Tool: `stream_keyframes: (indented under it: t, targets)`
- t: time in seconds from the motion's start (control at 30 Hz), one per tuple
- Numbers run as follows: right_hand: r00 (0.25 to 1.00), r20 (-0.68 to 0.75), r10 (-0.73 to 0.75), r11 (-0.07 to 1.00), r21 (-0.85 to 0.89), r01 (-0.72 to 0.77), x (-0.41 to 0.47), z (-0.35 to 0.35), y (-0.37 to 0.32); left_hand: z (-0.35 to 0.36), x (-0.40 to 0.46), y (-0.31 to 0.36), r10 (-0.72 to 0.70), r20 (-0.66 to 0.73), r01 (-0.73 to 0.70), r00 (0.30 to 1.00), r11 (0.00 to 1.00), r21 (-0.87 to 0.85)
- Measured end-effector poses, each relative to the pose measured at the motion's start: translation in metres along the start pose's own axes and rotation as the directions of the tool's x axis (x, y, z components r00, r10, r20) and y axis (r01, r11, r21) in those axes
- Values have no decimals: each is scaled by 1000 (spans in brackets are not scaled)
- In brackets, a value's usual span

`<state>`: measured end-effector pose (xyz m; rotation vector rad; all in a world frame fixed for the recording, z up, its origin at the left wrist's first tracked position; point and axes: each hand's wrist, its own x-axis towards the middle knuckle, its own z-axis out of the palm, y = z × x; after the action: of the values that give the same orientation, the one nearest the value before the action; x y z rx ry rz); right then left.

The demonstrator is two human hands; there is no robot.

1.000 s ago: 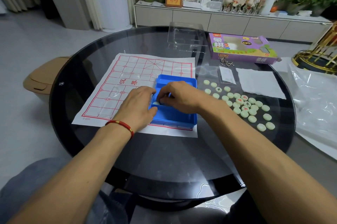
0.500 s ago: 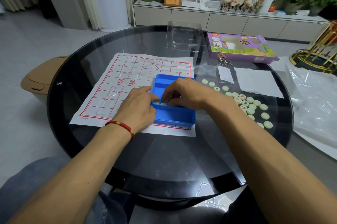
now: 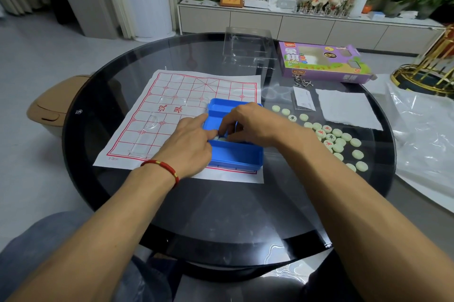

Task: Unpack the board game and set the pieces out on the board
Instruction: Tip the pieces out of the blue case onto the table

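Red cord bracelet [image 3: 164, 168], gold beads; seemingly jeans [image 3: 44, 247].

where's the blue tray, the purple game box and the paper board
blue tray [image 3: 237, 154], head view, on its near wall facing the camera
purple game box [image 3: 319, 71], head view, on its front side panel
paper board [image 3: 181, 90], head view, on the bare red grid at its far half

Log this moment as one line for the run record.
stage: unpacking | hands: left hand and right hand picking at pieces in blue tray | tray: on paper board | loose pieces: on table, off board
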<state>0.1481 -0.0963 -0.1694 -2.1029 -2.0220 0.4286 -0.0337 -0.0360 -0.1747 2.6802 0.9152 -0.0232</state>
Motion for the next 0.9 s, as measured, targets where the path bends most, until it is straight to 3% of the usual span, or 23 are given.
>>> stream_keyframes:
  t: [0.2,0.5,0.73,0.9]
  targets:
    - [999,-34,-3,1000,-18,3,1,1,1,-3,4,-2,1,-33,-2,999,1000,-18]
    - [997,-72,42,996,-80,-48,-5,1,8,-9,31,1,-73,-268,65,961,997,-39]
    - [980,-200,9,996,-90,-28,-6,-7,8,-30,49,13,-28,-28,30,999,997,71]
    - [943,-315,108,991,-40,-127,-25,-26,34,-38,60,24,-26,105,6,994,982,187]
